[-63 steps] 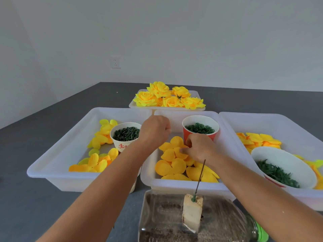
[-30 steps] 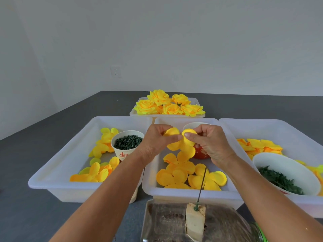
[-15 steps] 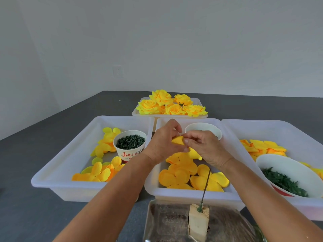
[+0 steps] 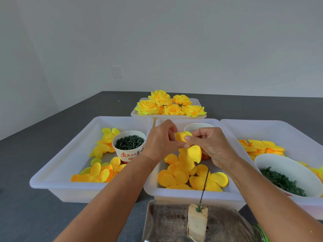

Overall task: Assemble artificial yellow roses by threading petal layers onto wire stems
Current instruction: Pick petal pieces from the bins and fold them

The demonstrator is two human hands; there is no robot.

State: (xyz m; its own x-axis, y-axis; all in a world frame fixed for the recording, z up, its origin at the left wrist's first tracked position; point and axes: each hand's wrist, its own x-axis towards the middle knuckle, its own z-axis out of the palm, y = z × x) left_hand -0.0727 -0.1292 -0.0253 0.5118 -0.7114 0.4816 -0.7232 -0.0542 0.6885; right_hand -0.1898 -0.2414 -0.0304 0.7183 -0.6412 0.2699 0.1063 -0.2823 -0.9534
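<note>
Left hand (image 4: 160,142) and right hand (image 4: 209,145) both pinch one petal layer (image 4: 189,149) above the middle tray (image 4: 192,194), one of four trays; one wire stem (image 4: 204,184) stands just before it.

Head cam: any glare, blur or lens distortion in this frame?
Head view: even soft light with faint shadows; wide-angle bending shows on the right tray rim; left hand, right hand and the petal layer stay sharp; dull sheen on the metal tray.
</note>
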